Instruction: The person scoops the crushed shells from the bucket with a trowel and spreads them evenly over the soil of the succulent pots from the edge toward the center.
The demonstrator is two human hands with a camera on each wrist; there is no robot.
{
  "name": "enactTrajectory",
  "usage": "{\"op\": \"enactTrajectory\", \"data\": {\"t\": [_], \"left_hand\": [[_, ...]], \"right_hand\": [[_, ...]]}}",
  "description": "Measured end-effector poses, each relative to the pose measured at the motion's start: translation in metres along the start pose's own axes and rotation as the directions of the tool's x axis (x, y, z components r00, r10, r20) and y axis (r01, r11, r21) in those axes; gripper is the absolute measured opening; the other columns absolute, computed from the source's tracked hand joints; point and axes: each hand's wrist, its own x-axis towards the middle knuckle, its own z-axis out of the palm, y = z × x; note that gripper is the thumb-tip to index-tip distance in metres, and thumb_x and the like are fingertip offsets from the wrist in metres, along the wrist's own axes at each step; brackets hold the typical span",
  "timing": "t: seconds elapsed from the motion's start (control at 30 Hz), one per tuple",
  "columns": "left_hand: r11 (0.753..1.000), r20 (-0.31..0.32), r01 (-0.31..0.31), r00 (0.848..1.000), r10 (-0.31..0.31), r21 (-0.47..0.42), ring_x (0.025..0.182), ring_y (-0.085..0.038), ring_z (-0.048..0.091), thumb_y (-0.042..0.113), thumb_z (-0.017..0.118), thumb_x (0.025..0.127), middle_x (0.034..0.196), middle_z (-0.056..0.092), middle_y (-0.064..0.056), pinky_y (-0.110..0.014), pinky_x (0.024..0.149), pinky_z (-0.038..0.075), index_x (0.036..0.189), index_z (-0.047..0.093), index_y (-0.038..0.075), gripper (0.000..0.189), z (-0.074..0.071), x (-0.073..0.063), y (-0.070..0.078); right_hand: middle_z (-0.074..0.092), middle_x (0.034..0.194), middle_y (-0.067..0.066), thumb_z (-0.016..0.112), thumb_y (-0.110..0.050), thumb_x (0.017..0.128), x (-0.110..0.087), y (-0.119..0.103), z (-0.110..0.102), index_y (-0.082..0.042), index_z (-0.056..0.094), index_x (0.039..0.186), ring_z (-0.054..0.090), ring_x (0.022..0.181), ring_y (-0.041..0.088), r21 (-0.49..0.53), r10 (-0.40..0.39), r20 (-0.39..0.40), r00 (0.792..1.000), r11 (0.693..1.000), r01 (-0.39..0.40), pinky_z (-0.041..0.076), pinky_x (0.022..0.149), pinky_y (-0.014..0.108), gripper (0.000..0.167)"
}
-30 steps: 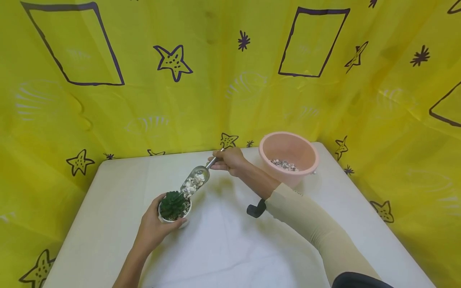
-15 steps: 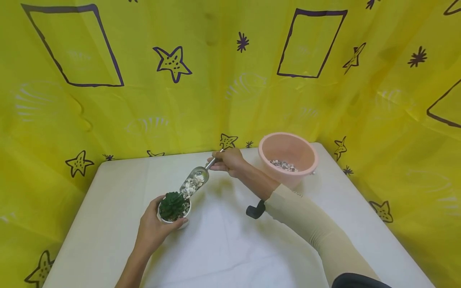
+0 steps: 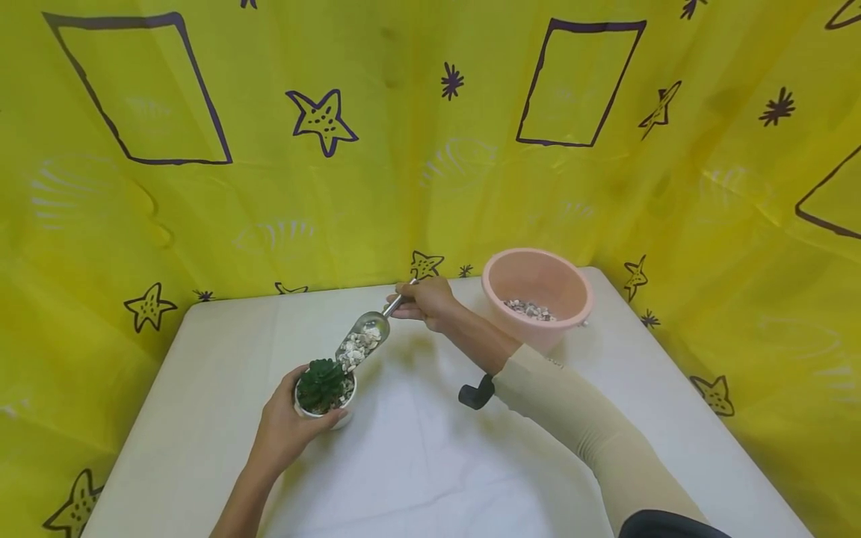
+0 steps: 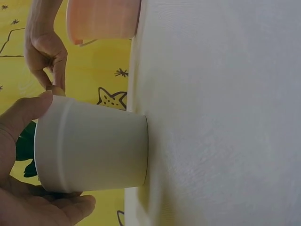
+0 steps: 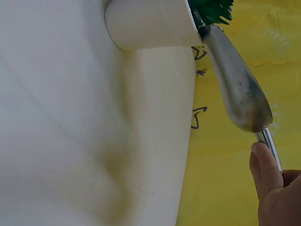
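Note:
My left hand (image 3: 285, 426) grips a white plant pot (image 4: 94, 146) round its rim, thumb on one side and fingers on the other. A green succulent (image 3: 321, 385) fills much of the pot, with small pebbles (image 3: 347, 388) around it. In the head view my right hand (image 3: 427, 301) holds a metal scoop (image 5: 240, 89) by its thin handle. The scoop slants down to the left, loaded with whitish pebbles (image 3: 359, 345). Its tip is right at the pot's rim beside the plant, as the right wrist view also shows.
A pink basin (image 3: 538, 280) with more pebbles (image 3: 530, 308) in its bottom stands at the back right of the white-covered table (image 3: 430, 448). Yellow curtain (image 3: 390, 179) hangs behind the table and along its sides. A black strap end (image 3: 476, 392) sticks out below my right wrist.

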Motion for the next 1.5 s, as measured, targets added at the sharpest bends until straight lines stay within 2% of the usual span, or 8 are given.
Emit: {"op": "enactTrajectory", "data": {"t": [0.13, 0.33, 0.53, 0.83, 1.03, 1.27, 1.5], "left_hand": [[1.000, 0.020, 0.008, 1.000, -0.008, -0.007, 0.141, -0.051, 0.044, 0.026, 0.097, 0.076, 0.153, 0.046, -0.032, -0.066, 0.112, 0.040, 0.156, 0.036, -0.007, 0.105, -0.0014, 0.0005, 0.0003], [0.999, -0.015, 0.027, 1.000, -0.027, 0.024, 0.145, -0.051, 0.038, 0.030, 0.098, 0.074, 0.157, 0.039, -0.035, -0.065, 0.116, 0.035, 0.156, 0.032, -0.009, 0.113, -0.0017, -0.0010, 0.0035], [0.999, -0.033, 0.022, 0.999, -0.020, 0.044, 0.142, -0.051, 0.043, 0.033, 0.099, 0.074, 0.154, 0.043, -0.036, -0.065, 0.113, 0.040, 0.152, 0.038, -0.010, 0.108, -0.0002, -0.0008, 0.0058], [1.000, -0.001, -0.002, 1.000, 0.002, 0.027, 0.138, -0.050, 0.048, 0.028, 0.097, 0.076, 0.150, 0.048, -0.034, -0.065, 0.110, 0.042, 0.152, 0.039, -0.009, 0.103, -0.0022, 0.0012, 0.0044], [1.000, 0.027, -0.003, 1.000, 0.003, 0.009, 0.137, -0.051, 0.048, 0.026, 0.096, 0.077, 0.151, 0.048, -0.032, -0.066, 0.109, 0.043, 0.154, 0.038, -0.007, 0.102, -0.0049, 0.0012, 0.0054], [0.999, -0.012, 0.032, 0.999, -0.032, 0.020, 0.144, -0.052, 0.039, 0.033, 0.098, 0.074, 0.156, 0.039, -0.035, -0.066, 0.115, 0.036, 0.155, 0.033, -0.010, 0.112, -0.0021, -0.0009, 0.0025], [1.000, -0.029, 0.016, 0.999, -0.016, 0.025, 0.140, -0.051, 0.045, 0.031, 0.099, 0.074, 0.152, 0.045, -0.036, -0.064, 0.112, 0.040, 0.152, 0.037, -0.011, 0.107, -0.0018, -0.0011, 0.0032]], "right_hand": [[0.070, 0.118, 0.033, 0.060, -0.004, 0.107, 0.0002, 0.0000, 0.0010, 0.020, 0.054, 0.134, 0.079, 0.079, 0.025, -0.001, -0.004, 0.008, 1.000, 1.000, 0.004, 0.063, 0.074, 0.032, 0.037], [0.074, 0.111, 0.029, 0.061, -0.005, 0.107, -0.0003, -0.0009, 0.0011, 0.016, 0.062, 0.123, 0.079, 0.086, 0.029, -0.007, -0.001, -0.003, 1.000, 1.000, 0.001, 0.064, 0.075, 0.033, 0.027], [0.074, 0.109, 0.029, 0.062, -0.005, 0.106, 0.0001, -0.0006, 0.0004, 0.016, 0.061, 0.123, 0.079, 0.085, 0.029, -0.008, -0.006, -0.013, 1.000, 1.000, 0.006, 0.064, 0.075, 0.033, 0.027], [0.073, 0.112, 0.029, 0.063, -0.005, 0.106, -0.0001, -0.0008, 0.0013, 0.017, 0.060, 0.126, 0.077, 0.096, 0.035, -0.005, -0.005, -0.022, 1.000, 1.000, 0.005, 0.064, 0.077, 0.034, 0.029], [0.074, 0.110, 0.028, 0.062, -0.005, 0.106, -0.0004, -0.0010, 0.0024, 0.018, 0.058, 0.131, 0.078, 0.090, 0.031, -0.001, -0.009, -0.022, 1.000, 1.000, 0.009, 0.064, 0.077, 0.034, 0.034], [0.075, 0.104, 0.026, 0.063, -0.004, 0.106, -0.0018, -0.0007, 0.0037, 0.017, 0.060, 0.124, 0.079, 0.084, 0.029, 0.008, -0.002, -0.027, 1.000, 1.000, 0.002, 0.064, 0.077, 0.035, 0.028], [0.074, 0.111, 0.029, 0.061, -0.005, 0.107, -0.0032, -0.0008, 0.0044, 0.020, 0.055, 0.132, 0.079, 0.086, 0.028, -0.015, -0.017, -0.007, 1.000, 1.000, 0.017, 0.063, 0.078, 0.034, 0.037]]}}
